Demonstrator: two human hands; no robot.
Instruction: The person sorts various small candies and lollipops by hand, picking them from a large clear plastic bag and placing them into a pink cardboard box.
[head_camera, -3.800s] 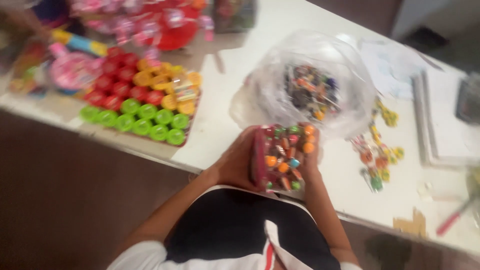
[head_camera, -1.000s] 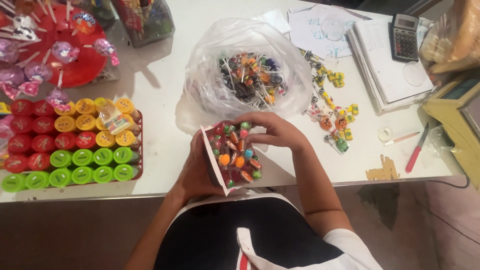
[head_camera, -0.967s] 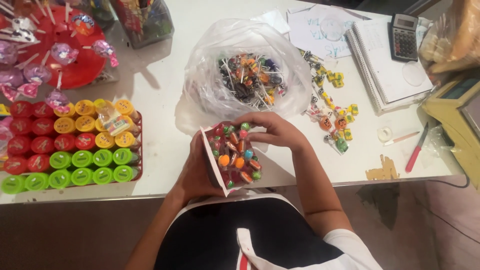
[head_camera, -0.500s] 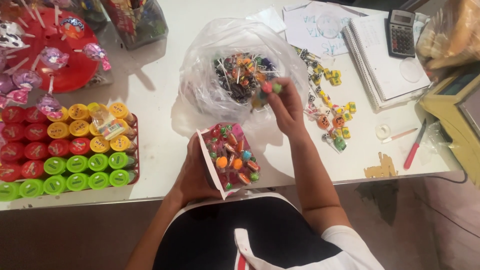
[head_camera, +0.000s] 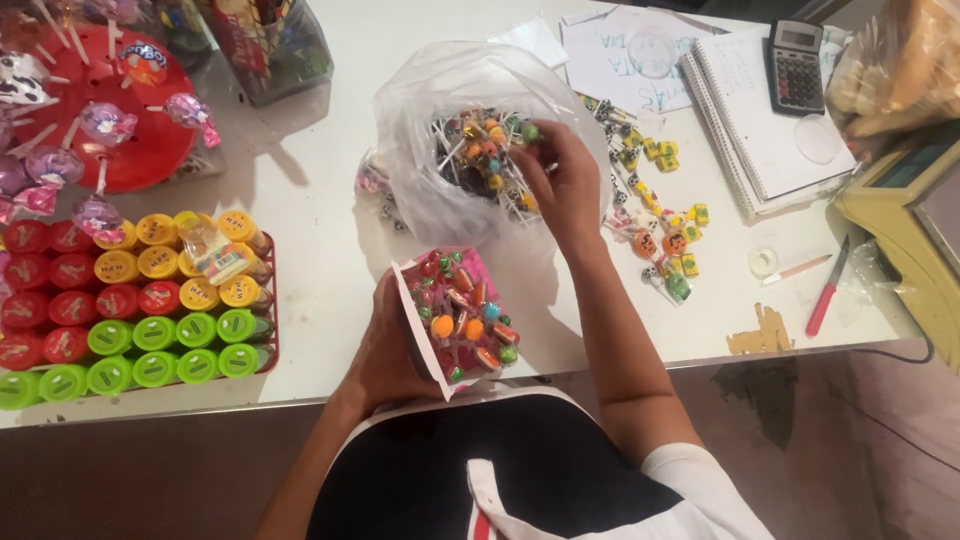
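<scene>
My left hand (head_camera: 385, 350) holds a small open box (head_camera: 455, 315) full of colourful lollipops, tilted toward me at the table's front edge. My right hand (head_camera: 560, 180) reaches into a clear plastic bag (head_camera: 420, 120) of loose lollipops (head_camera: 480, 150) on the white table (head_camera: 330, 230), its fingers pinched on a lollipop with a green head at the bag's mouth.
A tray of red, yellow and green capped tubes (head_camera: 130, 320) sits at the left, a red lollipop stand (head_camera: 120, 110) behind it. Small wrapped candies (head_camera: 655, 200) lie right of the bag. A notebook (head_camera: 760, 120), a calculator (head_camera: 797, 65), a red pen (head_camera: 825, 295) and a scale (head_camera: 920, 220) are at the right.
My right hand left the box and went up into the plastic bag, where it pinched a lollipop. The left hand kept the box steady.
</scene>
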